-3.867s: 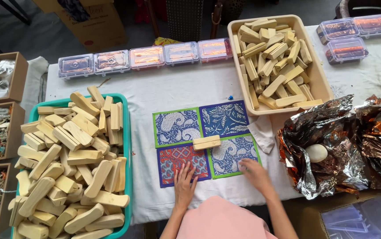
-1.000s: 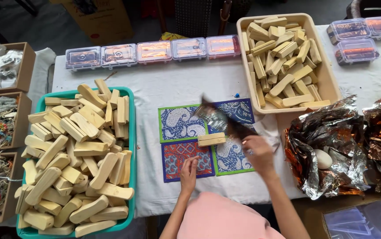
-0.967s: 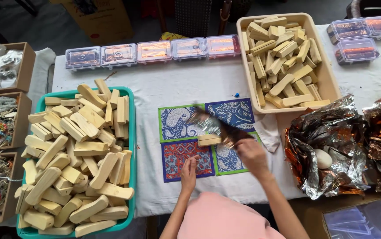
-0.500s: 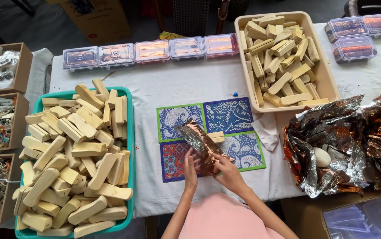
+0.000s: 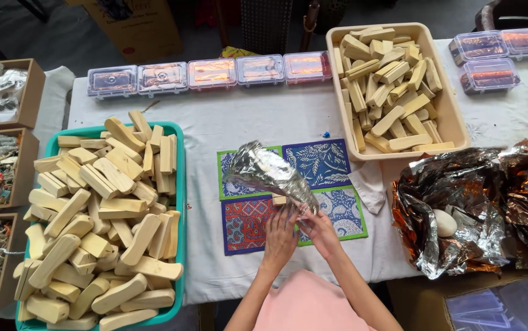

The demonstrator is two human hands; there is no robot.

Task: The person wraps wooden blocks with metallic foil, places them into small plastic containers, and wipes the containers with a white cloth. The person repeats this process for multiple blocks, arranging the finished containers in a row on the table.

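- Left hand (image 5: 280,236) and right hand (image 5: 320,228) close together, fingers pinching the near edge of a foil sheet (image 5: 266,172).
- Foil sheet: silver side up, over the patterned mats (image 5: 328,184), running to 11 o'clock.
- Small wooden block (image 5: 279,200) beneath the foil, mostly hidden.
- Beige tray (image 5: 454,119) of blocks at 1 o'clock.

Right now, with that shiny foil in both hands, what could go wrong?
The foil is thin and crinkly, and the left hand and right hand both pinch one end, so it might tear. It also hides most of the small wood block on the patterned mats, so the block could get bumped off its spot.
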